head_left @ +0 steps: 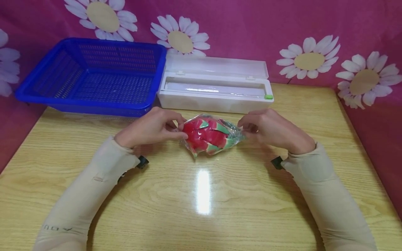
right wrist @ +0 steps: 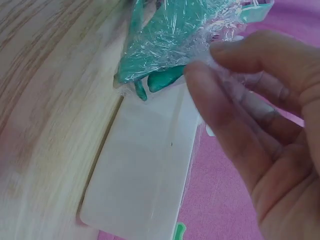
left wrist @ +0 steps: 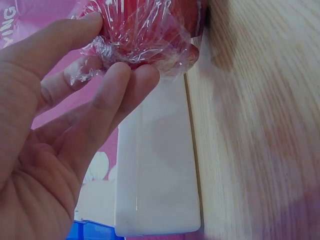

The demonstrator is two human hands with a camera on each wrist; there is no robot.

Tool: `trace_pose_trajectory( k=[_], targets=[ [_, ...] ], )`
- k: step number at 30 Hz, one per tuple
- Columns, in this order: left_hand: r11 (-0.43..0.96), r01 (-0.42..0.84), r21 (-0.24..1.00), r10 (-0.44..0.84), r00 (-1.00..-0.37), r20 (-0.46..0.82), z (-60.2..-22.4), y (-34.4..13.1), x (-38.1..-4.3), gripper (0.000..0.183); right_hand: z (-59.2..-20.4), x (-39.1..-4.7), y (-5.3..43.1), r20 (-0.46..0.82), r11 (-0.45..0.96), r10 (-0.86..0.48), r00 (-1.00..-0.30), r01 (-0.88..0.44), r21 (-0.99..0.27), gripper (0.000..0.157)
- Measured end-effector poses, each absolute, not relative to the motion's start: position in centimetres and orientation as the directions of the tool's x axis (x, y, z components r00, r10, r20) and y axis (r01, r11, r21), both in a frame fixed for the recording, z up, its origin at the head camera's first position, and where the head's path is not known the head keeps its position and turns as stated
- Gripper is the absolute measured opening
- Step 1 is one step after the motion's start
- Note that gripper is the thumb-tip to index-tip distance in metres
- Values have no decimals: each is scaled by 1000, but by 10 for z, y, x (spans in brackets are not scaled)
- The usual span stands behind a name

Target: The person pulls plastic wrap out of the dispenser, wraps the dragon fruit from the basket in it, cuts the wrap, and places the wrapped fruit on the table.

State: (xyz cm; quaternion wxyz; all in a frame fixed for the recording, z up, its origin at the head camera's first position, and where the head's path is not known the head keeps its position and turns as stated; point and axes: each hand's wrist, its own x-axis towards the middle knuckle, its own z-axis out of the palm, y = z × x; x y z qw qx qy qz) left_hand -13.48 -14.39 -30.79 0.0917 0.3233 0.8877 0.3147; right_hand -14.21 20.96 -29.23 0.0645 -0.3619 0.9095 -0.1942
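A red dragon fruit (head_left: 205, 134) with green scale tips lies sideways between both hands, wrapped in clear cling film (right wrist: 172, 42). At its red left end, my left hand (head_left: 150, 127) pinches the wrapped fruit between thumb and fingers. Film is bunched against those fingertips (left wrist: 117, 75) in the left wrist view. My right hand (head_left: 273, 129) is at the green-tipped right end, where thumb and forefinger pinch the gathered film. Several green tips press against the wrap in the right wrist view.
Behind the fruit stands a white cling film dispenser (head_left: 216, 105), lid raised, a roll (head_left: 216, 89) inside and a green slider (head_left: 268, 97) at its right end. To its left is a blue plastic basket (head_left: 103, 108). Pink flowered cloth (head_left: 238, 31) backs the wooden table (head_left: 245, 209).
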Motion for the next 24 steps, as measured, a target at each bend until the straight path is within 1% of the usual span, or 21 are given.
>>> trace_pose_trajectory(
  k=[4,12,16,18,24],
  targets=[
    [597,507,622,630,-776,27,-307,-142,-135,17,-294,-142,209,24,637,-699,-714,-638,-432,19],
    [579,524,625,643,-764,45,-307,-142,-134,18,-292,-142,212,-73,631,-711,-699,-590,-504,25],
    [582,508,636,637,-770,32,-307,-142,-133,17,-291,-143,211,-95,636,-718,-690,-594,-493,25],
    [582,496,644,634,-773,23,-307,-142,-133,19,-292,-144,211,-85,627,-728,-680,-610,-485,24],
    [556,462,691,632,-775,9,-309,-140,-134,32,-298,-146,209,-64,608,-746,-662,-640,-469,28]
  ],
)
